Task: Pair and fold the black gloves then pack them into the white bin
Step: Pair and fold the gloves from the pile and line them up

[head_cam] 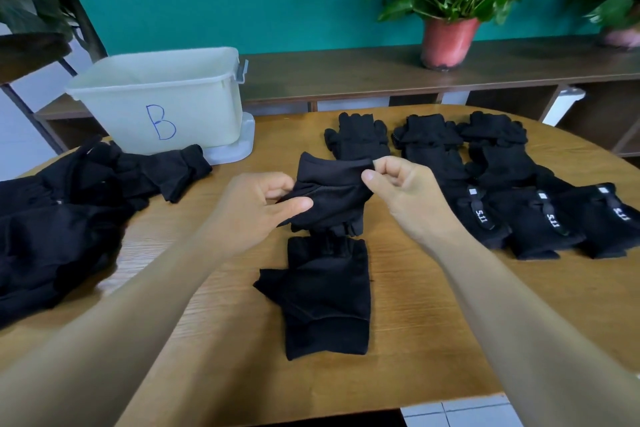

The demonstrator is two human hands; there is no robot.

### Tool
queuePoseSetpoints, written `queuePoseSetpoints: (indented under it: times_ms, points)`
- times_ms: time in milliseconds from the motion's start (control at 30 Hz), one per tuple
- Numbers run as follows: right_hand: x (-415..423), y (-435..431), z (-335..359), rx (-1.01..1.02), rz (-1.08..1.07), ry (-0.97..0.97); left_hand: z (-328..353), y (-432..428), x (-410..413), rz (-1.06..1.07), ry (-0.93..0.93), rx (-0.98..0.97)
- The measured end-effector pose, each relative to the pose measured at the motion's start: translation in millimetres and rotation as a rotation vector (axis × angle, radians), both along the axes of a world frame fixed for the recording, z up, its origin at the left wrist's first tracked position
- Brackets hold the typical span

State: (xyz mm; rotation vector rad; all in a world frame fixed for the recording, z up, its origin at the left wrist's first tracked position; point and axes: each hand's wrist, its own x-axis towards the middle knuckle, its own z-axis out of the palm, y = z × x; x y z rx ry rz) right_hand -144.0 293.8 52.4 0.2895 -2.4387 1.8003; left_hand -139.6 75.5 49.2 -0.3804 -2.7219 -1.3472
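my left hand and right hand each pinch an edge of a black glove, held up right of the white bin and nearer me, i think to square it over its mate, flat even farther from the bin.

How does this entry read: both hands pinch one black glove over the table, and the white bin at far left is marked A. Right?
Not quite. The head view shows the white bin marked B, not A. The rest holds: left hand and right hand pinch one black glove over the table.
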Motion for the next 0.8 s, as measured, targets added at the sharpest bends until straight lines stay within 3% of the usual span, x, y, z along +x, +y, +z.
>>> queuePoseSetpoints:
  times_ms: [200, 267, 367, 500, 800]
  points:
    - [39, 4, -8, 0.033, 0.078, 0.011, -24, -13, 24, -0.059, -0.017, 0.008]
    - [55, 5, -20, 0.059, 0.103, 0.003, -36, -21, 32, -0.049, 0.042, -0.133]
    - [81, 4, -45, 0.25, 0.053, 0.059, -52, -29, 45, -0.143, 0.273, -0.386]
    - [104, -1, -74, 0.51, -0.014, 0.139, -69, -30, 58, -0.207, 0.417, -0.538]
    - [104, -7, -79, 0.642, -0.043, 0.428, -68, -28, 66, -0.15, 0.477, -0.549]
